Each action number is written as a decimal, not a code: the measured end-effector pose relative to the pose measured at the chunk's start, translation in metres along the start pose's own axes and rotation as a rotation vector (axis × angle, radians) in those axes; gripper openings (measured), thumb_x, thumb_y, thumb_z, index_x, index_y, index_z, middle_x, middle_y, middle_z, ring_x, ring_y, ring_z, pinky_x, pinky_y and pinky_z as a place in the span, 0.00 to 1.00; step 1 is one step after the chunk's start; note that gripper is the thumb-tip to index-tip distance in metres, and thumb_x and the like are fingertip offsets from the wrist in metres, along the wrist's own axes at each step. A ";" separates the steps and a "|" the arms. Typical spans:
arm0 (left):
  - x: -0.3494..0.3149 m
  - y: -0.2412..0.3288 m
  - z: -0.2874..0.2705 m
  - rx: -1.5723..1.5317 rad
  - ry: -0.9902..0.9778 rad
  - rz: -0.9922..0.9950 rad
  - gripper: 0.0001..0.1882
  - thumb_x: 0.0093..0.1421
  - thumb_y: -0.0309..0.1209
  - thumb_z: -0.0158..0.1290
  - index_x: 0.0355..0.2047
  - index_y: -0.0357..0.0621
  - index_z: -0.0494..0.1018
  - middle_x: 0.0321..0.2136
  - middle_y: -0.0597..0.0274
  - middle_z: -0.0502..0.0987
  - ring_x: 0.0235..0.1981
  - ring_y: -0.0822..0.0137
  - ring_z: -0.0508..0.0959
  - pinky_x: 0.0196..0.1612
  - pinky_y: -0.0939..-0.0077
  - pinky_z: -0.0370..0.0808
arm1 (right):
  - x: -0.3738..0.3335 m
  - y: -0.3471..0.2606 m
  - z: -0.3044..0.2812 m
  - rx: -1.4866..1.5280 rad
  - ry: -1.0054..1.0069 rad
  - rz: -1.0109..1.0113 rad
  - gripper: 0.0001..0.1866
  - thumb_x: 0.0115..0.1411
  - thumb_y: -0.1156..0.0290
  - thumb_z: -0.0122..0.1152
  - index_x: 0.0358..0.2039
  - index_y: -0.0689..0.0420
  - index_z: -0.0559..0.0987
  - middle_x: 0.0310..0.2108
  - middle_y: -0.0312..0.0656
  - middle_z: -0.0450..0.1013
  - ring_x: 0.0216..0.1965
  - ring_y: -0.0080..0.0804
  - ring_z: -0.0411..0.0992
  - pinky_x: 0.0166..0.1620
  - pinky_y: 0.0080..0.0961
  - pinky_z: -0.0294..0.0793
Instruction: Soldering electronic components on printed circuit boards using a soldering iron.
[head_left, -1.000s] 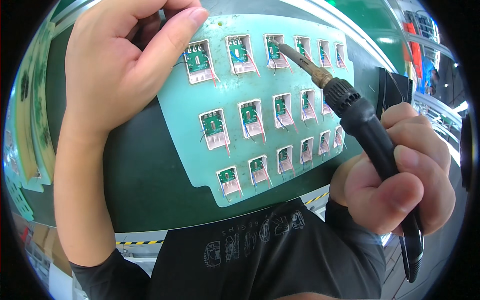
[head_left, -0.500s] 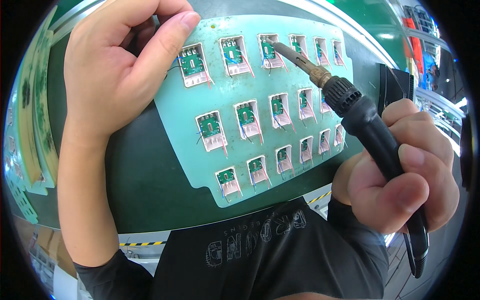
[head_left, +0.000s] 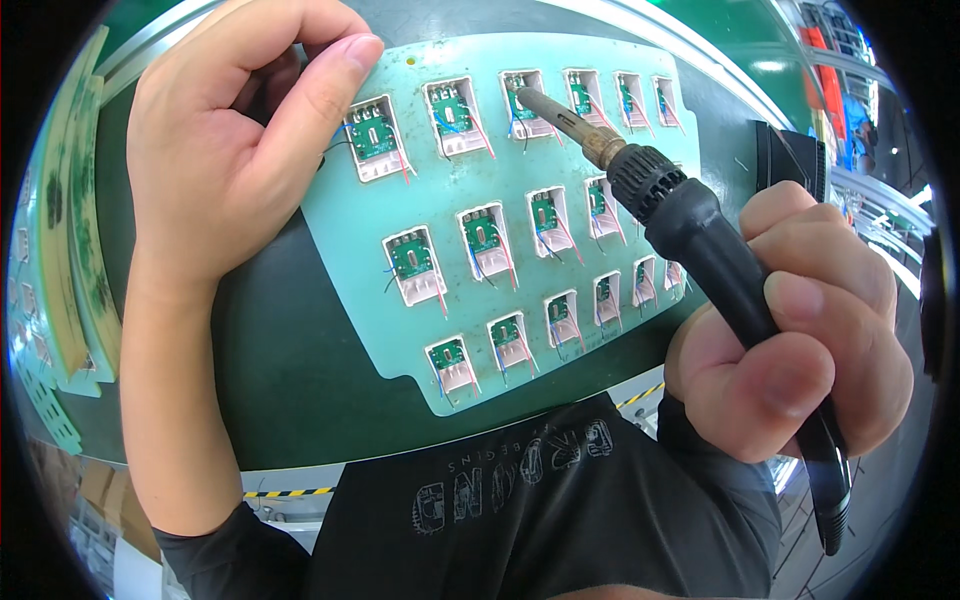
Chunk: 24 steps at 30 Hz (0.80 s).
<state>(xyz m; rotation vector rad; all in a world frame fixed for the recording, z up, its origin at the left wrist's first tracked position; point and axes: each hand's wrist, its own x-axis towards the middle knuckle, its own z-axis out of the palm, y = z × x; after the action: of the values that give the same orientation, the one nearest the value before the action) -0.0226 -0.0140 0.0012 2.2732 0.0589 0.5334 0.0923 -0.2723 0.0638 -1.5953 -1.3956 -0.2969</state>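
My right hand (head_left: 800, 330) is wrapped round the black handle of a soldering iron (head_left: 700, 225). Its metal tip reaches the small green circuit board (head_left: 520, 96) in the third pocket of the top row. That pocket belongs to a pale green fixture plate (head_left: 440, 195), which carries several white housings, each with a green board and thin red, blue and dark wires. At the plate's upper left corner is my left hand (head_left: 225, 140), fingers curled and thumb stretched along the edge beside the first housing (head_left: 375, 140). Whatever those fingers hold is hidden.
Beneath the plate lies a dark green tabletop (head_left: 280, 370). More green plates (head_left: 55, 230) stand stacked at the far left. A black box-like object (head_left: 790, 158) sits at the right, near metal rails. Cardboard boxes (head_left: 110, 495) are on the floor at lower left.
The plate has shifted slightly left. My right hand and the soldering iron have moved left with it, the tip staying at the third top pocket. My left hand has shifted slightly left too.
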 end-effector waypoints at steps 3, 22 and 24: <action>0.000 0.000 0.000 0.029 0.006 0.052 0.03 0.63 0.21 0.53 0.35 0.33 0.75 0.29 0.66 0.75 0.27 0.80 0.67 0.29 0.87 0.60 | 0.000 0.000 -0.001 0.003 0.006 -0.004 0.13 0.66 0.62 0.44 0.35 0.59 0.70 0.22 0.48 0.66 0.15 0.25 0.55 0.20 0.26 0.55; -0.008 -0.018 0.005 -0.125 0.265 -0.108 0.06 0.65 0.22 0.53 0.38 0.30 0.77 0.35 0.61 0.80 0.34 0.77 0.75 0.40 0.86 0.70 | 0.001 0.053 -0.045 0.503 0.455 0.189 0.10 0.55 0.62 0.50 0.24 0.55 0.71 0.19 0.38 0.65 0.17 0.24 0.59 0.26 0.23 0.57; -0.006 -0.020 0.007 -0.098 0.242 -0.101 0.06 0.65 0.21 0.52 0.38 0.30 0.77 0.35 0.60 0.80 0.34 0.76 0.75 0.40 0.85 0.71 | -0.002 0.059 -0.050 0.507 0.447 0.230 0.09 0.54 0.63 0.50 0.23 0.55 0.70 0.18 0.38 0.64 0.18 0.25 0.60 0.26 0.23 0.57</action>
<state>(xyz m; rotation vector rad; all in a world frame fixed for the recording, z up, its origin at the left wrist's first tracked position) -0.0233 -0.0064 -0.0190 2.0887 0.2608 0.7383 0.1623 -0.3051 0.0585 -1.1604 -0.8467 -0.1340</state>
